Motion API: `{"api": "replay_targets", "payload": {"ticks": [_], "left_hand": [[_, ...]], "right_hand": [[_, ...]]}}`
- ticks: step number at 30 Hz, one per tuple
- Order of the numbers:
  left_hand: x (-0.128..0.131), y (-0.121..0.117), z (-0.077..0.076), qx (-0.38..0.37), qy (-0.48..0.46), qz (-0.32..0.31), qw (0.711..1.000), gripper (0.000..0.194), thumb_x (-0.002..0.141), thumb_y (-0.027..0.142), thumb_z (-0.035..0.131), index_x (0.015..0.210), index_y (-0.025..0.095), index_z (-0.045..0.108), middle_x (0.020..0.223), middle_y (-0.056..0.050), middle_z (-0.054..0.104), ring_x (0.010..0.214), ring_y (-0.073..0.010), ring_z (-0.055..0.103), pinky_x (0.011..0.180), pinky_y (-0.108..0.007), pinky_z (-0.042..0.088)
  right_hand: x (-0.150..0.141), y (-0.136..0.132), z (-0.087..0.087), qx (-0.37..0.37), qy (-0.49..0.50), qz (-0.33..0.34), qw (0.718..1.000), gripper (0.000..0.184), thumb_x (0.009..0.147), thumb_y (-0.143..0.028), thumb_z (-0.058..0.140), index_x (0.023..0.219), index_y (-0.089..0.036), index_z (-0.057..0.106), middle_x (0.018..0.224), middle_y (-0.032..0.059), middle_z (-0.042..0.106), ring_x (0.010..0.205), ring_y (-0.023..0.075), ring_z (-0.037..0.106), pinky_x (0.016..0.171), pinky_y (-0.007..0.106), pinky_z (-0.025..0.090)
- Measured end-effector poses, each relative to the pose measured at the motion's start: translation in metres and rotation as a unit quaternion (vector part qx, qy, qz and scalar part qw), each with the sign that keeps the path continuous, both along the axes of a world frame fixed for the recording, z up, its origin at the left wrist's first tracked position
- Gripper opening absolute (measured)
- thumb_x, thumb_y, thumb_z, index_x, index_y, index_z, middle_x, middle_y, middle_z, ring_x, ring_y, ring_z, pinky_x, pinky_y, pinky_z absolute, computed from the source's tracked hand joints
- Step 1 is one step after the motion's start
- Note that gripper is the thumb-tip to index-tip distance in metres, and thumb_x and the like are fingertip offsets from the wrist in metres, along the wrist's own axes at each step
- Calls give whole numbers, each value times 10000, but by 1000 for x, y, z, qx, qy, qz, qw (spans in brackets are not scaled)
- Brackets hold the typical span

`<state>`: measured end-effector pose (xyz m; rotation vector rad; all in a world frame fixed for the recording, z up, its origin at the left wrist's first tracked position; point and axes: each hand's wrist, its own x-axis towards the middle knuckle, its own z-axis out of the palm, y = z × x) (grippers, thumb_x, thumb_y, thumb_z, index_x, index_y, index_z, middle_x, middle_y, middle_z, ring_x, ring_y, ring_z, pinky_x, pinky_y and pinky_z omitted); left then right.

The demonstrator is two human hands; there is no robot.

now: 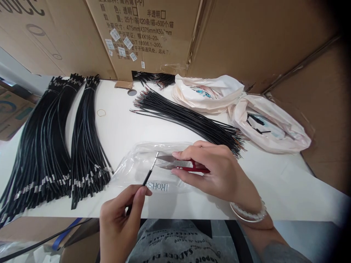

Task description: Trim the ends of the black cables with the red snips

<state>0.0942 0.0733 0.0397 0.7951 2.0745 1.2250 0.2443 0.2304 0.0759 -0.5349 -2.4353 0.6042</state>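
Note:
My left hand pinches a thin black wire near its end, the bare tip pointing up and to the right. My right hand is closed on red-handled thread snips, whose steel blades sit around the wire's stripped tip. Both hands hover over a clear plastic bag with a ROHS label, lying on the white table.
Bundles of black wires lie at the left, and a loose fan of black wires lies behind my hands. Two crumpled plastic bags sit at the right. Cardboard boxes wall in the back and right. A rubber band lies on the table.

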Motion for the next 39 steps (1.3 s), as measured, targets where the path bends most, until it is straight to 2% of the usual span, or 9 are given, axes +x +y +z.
{"api": "replay_targets", "payload": {"ticks": [8,18,27,39], "left_hand": [[4,1,4,-3,-2,17,1000,330,801,444,593,672,147,661,485,33,432,467,-39,293,425,-189,199],[4,0,4,-5,0,16,1000,348,799,461,596,671,144,663,480,32,407,473,-42,297,440,-188,213],[4,1,4,-10,2,14,1000,337,800,444,585,667,144,662,480,29,420,467,-46,312,431,-190,222],[4,1,4,-2,-1,18,1000,333,797,446,595,672,146,663,477,34,412,472,-42,304,435,-186,215]], "right_hand": [[0,1,-3,-2,-13,-4,1000,194,872,-348,655,908,-159,623,708,-19,652,628,88,549,645,212,425],[0,0,-1,-5,-15,-5,1000,184,865,-342,662,907,-167,624,640,-41,601,578,78,488,620,202,404],[-1,0,-1,-10,-8,-1,1000,166,871,-325,655,905,-169,612,643,-42,607,571,75,499,659,206,419],[1,0,0,-13,-23,-7,1000,192,870,-349,655,927,-168,623,661,-40,613,575,74,472,620,204,389]]}}
